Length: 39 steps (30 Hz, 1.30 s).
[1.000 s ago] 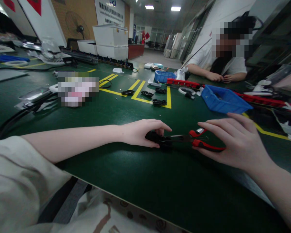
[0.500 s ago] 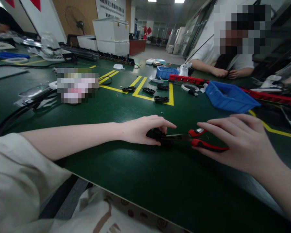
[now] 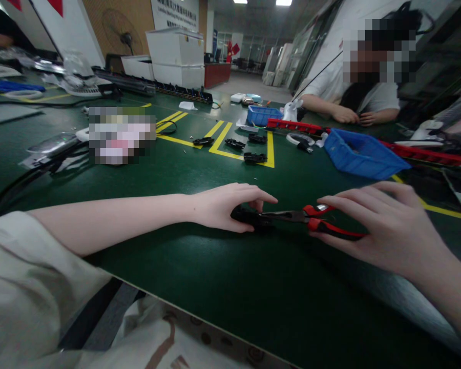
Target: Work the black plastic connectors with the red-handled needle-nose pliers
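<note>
1. Compared with half a second ago, the red-handled pliers (image 3: 340, 229) and the right hand (image 3: 384, 225) have shifted slightly right, away from the left hand (image 3: 230, 206), which has hardly moved.
2. The left hand grasps a black part (image 3: 246, 216) between thumb and fingers, above the worktop (image 3: 200, 277), closer to its near edge than its far edge.
3. The right hand grasps the pliers, handles spread, jaws pointing at the part.
4. Fingers cover much of the part; whether the jaws bite it cannot be told, dark against dark.
5. Toward the worktop's left edge, a pinkish item (image 3: 119, 141) is pixelated.
</note>
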### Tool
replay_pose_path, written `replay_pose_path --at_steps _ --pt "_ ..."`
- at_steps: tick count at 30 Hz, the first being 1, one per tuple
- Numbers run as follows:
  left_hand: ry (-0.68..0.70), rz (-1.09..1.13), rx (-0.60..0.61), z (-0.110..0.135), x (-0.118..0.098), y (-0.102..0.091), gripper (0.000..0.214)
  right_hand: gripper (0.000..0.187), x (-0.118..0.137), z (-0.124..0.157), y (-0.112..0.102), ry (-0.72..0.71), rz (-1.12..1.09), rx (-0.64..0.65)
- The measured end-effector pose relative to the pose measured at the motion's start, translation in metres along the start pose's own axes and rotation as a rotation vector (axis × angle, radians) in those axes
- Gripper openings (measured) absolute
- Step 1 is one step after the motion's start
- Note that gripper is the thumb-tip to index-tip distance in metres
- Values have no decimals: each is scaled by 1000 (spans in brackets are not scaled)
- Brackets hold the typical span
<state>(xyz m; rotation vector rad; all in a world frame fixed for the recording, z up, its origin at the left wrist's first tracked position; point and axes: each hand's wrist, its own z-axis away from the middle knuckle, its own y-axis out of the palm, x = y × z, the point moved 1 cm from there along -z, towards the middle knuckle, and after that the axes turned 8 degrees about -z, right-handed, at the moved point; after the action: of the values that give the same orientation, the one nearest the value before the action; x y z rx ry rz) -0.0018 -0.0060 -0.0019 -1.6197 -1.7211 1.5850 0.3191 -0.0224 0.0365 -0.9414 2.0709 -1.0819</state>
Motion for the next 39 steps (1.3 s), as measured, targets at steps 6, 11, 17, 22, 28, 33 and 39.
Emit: replay_pose_path --at_steps 6,11,17,22,28,33,39 --pt "19 9 4 0 -2 -1 70 35 -4 -1 -5 -67 61 -60" --pt "40 58 -36 -1 -3 -3 47 34 0 -1 2 -17 -44 -49" --pt "45 153 -89 -2 -3 -1 17 32 5 -1 13 86 -192 -32" --pt "52 164 -116 -2 -6 -2 16 33 7 -1 14 87 -222 -46" --pt "54 132 -94 -3 -6 -1 14 33 7 -1 17 121 -256 -34" --pt "61 133 -110 -3 -4 0 15 34 8 -2 18 121 -281 -31" --pt "39 141 -113 -2 -4 -1 15 31 7 -1 15 147 -287 -32"
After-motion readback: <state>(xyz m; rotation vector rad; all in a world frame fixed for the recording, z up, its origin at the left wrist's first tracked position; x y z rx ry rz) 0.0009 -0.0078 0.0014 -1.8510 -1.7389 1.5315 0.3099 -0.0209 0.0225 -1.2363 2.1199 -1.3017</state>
